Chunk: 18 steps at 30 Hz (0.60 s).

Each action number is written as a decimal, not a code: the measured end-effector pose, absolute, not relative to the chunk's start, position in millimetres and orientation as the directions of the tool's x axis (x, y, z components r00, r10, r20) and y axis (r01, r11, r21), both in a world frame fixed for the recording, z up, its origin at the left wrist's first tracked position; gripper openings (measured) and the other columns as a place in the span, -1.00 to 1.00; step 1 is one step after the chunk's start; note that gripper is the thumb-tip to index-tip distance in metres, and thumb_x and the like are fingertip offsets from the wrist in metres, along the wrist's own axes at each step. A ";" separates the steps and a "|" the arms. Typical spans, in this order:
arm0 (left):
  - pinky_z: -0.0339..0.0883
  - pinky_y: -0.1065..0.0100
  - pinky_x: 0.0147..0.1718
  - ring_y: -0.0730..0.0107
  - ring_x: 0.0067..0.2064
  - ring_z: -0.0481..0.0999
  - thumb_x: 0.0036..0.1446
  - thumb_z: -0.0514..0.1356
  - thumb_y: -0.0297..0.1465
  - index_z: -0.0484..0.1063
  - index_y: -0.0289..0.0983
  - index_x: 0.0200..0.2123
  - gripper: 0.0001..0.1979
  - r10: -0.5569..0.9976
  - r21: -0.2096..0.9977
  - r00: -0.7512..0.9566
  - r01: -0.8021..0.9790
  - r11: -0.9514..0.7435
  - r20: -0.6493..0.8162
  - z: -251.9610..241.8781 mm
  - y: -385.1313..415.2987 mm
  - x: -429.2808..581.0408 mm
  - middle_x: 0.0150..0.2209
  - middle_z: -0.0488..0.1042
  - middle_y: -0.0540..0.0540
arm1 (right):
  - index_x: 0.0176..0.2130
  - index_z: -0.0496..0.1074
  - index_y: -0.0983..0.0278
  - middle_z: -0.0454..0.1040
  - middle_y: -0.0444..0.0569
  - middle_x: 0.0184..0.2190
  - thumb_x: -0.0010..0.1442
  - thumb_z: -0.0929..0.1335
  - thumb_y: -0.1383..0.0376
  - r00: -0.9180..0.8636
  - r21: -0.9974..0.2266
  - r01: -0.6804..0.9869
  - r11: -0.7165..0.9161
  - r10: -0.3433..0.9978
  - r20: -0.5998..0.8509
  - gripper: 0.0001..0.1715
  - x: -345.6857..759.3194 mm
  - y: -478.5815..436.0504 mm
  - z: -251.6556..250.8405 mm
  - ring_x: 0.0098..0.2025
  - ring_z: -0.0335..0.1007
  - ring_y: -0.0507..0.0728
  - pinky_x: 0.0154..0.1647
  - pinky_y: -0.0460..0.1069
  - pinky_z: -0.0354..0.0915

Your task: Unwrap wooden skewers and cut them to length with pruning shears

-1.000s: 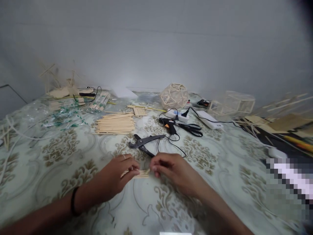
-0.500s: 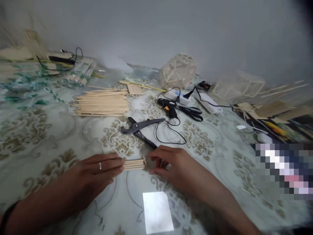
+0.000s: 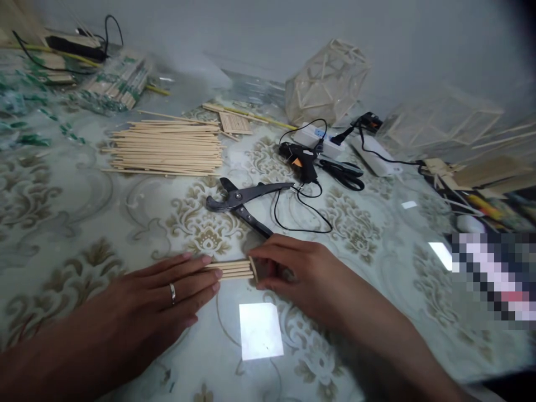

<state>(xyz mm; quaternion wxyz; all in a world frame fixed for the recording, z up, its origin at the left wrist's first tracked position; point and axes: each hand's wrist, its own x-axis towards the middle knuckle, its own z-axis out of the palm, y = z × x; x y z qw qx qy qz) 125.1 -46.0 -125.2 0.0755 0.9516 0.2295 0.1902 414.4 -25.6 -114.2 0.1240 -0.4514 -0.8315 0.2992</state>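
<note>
Several thin wooden sticks (image 3: 237, 270) lie side by side in a flat row on the patterned tabletop. My left hand (image 3: 167, 290), with a ring on one finger, rests flat over their left part, fingers stretched out and pressing down; the sticks' left ends are hidden beneath it. At the right ends, my right hand (image 3: 293, 265) pinches a short wooden stick (image 3: 253, 268) between thumb and fingers. This short stick stands crosswise to the row, against or very close to the ends. Just beyond the right hand lies a pair of dark cutters (image 3: 238, 196), jaws spread.
A big pile of wooden sticks (image 3: 167, 146) lies behind. A black glue gun (image 3: 299, 159) with a looping cord, black scissors (image 3: 343, 173) and a white power strip (image 3: 318, 138) are farther right. Stick frames (image 3: 329, 84) stand by the wall; plastic-wrapped stick bundles (image 3: 117, 81) lie back left.
The camera view has shifted, so things at the back appear higher. The short stick in my right hand now sits squarer across the row's ends. My left hand remains flat on the sticks.
</note>
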 end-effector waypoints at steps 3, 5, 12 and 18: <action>0.37 0.31 0.28 0.37 0.25 0.51 0.37 0.02 -0.58 0.46 -0.26 0.15 -0.62 0.480 0.242 0.810 0.419 -0.875 0.336 -127.5 -47.7 126.0 0.20 0.57 -0.04 | -0.09 0.56 0.23 0.49 -0.14 -0.26 0.17 0.53 0.47 -0.560 -0.598 0.683 0.420 0.826 -0.060 -0.69 412.7 -25.6 -114.5 -0.36 0.42 0.00 -0.27 -0.09 0.31; 0.37 0.33 0.28 0.38 0.25 0.51 0.37 0.02 -0.58 0.47 -0.25 0.15 -0.61 0.488 0.262 0.803 0.417 -0.870 0.343 -128.3 -48.7 126.2 0.19 0.58 -0.03 | -0.11 0.57 0.24 0.49 -0.13 -0.26 0.17 0.54 0.46 -0.560 -0.590 0.686 0.426 0.827 -0.054 -0.72 412.1 -26.2 -114.6 -0.36 0.42 0.00 -0.28 -0.09 0.31; 0.27 0.31 0.35 0.41 0.30 0.45 0.37 -0.02 -0.63 0.46 -0.28 0.16 -0.57 0.486 0.268 0.814 0.415 -0.870 0.317 -126.6 -48.6 125.3 0.22 0.55 -0.04 | -0.10 0.56 0.24 0.48 -0.14 -0.28 0.17 0.54 0.44 -0.560 -0.584 0.686 0.433 0.827 -0.045 -0.71 411.3 -27.2 -114.9 -0.37 0.42 0.00 -0.29 -0.08 0.32; 0.24 0.36 0.36 0.42 0.29 0.46 0.31 0.00 -0.68 0.46 -0.29 0.17 -0.53 0.495 0.308 0.811 0.407 -0.860 0.311 -126.2 -47.0 125.1 0.22 0.55 -0.04 | -0.13 0.56 0.24 0.48 -0.14 -0.29 0.16 0.54 0.45 -0.555 -0.586 0.689 0.427 0.830 -0.048 -0.74 409.6 -26.3 -114.6 -0.37 0.43 0.00 -0.30 -0.08 0.33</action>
